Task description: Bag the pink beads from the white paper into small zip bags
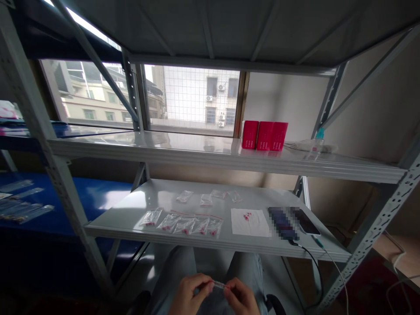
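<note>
Above my lap, a small clear zip bag with reddish edges is stretched between my two hands. My left hand pinches one end of it, and my right hand pinches the other. Whether anything is inside this bag I cannot make out. On the lower shelf ahead, several clear bags with small red pieces in their bottoms lie in a row at the left. A white paper sheet bears a few small red pieces. Behind the row lie several flat clear bags.
A dark phone, partly blurred out, and a second dark device lie at the right with cables attached. Red boxes and a bottle with a teal cap stand on the upper shelf. Metal posts flank the shelves.
</note>
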Available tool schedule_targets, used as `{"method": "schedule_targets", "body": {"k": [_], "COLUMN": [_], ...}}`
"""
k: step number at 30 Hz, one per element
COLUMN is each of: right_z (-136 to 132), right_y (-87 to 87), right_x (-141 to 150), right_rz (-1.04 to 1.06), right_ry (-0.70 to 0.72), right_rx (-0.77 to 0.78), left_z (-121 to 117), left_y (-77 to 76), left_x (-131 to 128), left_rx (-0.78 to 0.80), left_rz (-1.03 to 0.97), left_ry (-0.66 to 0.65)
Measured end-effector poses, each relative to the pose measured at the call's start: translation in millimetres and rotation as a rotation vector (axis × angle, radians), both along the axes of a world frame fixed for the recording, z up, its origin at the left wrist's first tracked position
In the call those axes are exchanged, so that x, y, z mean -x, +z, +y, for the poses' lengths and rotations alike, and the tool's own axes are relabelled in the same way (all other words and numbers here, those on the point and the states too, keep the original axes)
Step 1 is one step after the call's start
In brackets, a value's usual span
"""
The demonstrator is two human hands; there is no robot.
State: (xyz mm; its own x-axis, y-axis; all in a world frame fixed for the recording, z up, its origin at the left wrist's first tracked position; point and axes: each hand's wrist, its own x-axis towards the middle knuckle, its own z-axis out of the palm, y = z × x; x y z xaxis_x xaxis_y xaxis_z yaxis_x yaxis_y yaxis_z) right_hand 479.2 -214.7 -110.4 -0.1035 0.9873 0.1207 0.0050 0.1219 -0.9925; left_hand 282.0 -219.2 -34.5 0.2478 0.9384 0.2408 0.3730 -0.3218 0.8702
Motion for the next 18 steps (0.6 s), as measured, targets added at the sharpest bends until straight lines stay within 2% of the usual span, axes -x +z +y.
{"method": "schedule_targets", "body": {"k": [4, 7, 13, 18], "right_z": [-2, -4, -4, -5], "right_y": [6.3, 12.4, 13.5, 9.7], "right_x": [-2, -4, -4, -6], "right_rz": [0.006, 0.019, 0.045, -0.009], "right_ry": [0.026, 0.022, 0.019, -0.04], "right_rx": [0.031, 0.05, 0.099, 0.053], "left_z": [-4, -6, -3, -4], "left_y": [1.6, 2.1, -1.5, -0.1], "left_x": [-3, -7, -8, -7], "left_rx": [-0.124, -0.159, -0.147, -0.1], "left_rz": [0.071, 0.087, 0.107, 0.122], "left_ry": [0.029, 0.06, 0.034, 0.02]}}
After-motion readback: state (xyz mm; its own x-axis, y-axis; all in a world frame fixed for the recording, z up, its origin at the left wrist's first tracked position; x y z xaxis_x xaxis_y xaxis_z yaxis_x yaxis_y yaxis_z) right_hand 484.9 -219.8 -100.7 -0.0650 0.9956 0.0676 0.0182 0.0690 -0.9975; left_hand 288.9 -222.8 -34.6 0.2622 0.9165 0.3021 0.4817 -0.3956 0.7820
